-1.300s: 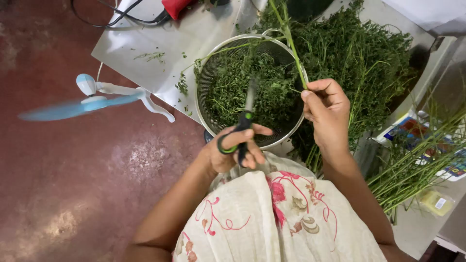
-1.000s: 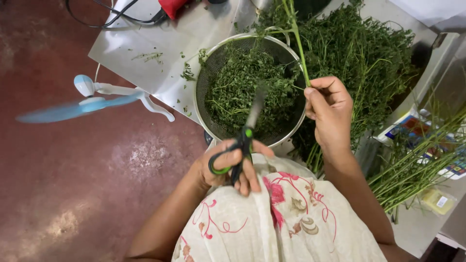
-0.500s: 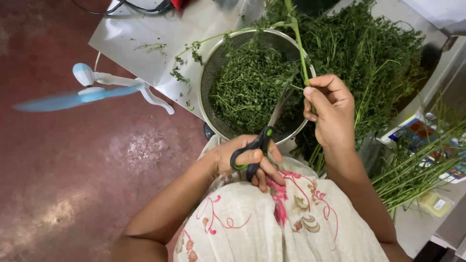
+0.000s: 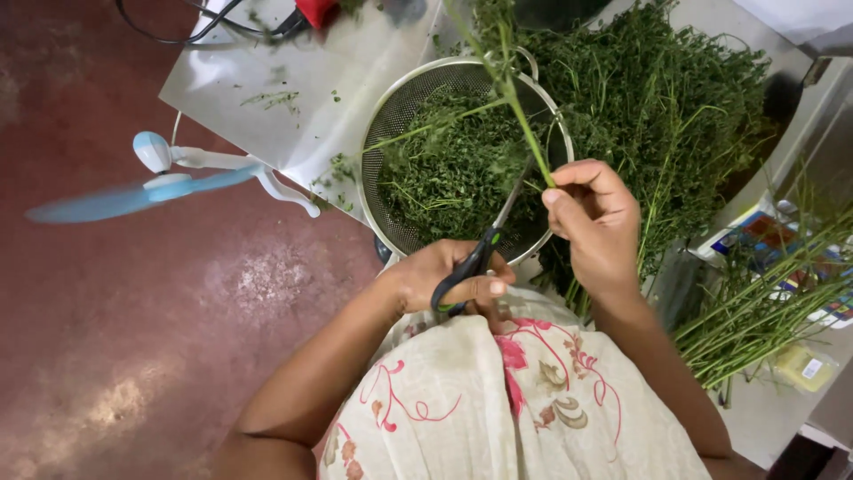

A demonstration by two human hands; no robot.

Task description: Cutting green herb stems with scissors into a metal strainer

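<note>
From my feed, the counter [image 4: 267,80] is a metal sheet whose near edge cuts diagonally under the strainer [image 4: 391,116], so the strainer hangs partly past that edge, just above the person's lap. Free space is mostly on the left: bare red floor [image 4: 133,338], with only a small blue and white fan [image 4: 169,173] standing there. The right side is crowded, with a big heap of leafy greens [image 4: 675,116] pressed against the strainer and a bundle of bare stalks [image 4: 764,311] lower down.

The left hand [image 4: 444,280] sits low by the strainer's near rim, its grip closed around the handles of black scissors [image 4: 484,249], blades pointing up into the bowl. I can't tell how far the blades are parted. The right hand [image 4: 600,222] is raised at the right rim, thumb and fingers pinched shut on a long green stem [image 4: 515,107] that runs up and away over the bowl.

The strainer is a round wire mesh one, filled with a loose pile of snipped green leaves [image 4: 453,169].
</note>
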